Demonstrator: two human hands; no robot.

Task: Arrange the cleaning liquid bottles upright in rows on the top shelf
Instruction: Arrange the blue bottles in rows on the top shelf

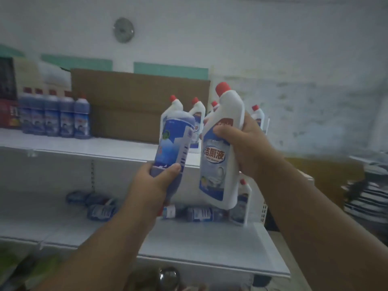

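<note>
Both forearms reached up from the bottom of the view, each hand carrying one bottle toward the top shelf.

Left hand (159, 177) had its grip closed around the lower end of a blue bottle (175, 137), held tilted, with its top not visible. Right hand (241, 148) had its grip wrapped on the middle of a white bottle (220, 148) with a red cap, almost upright. Both bottles were in the air, in front of the top shelf (88, 147). On that shelf a row of blue bottles (55, 116) stood upright at the left, and several white bottles (196, 114) stood at the right. On the lower shelf (199, 244) some blue bottles (100, 211) lay on their sides and one white bottle (242, 202) stood. I judged the task about half done.
</note>
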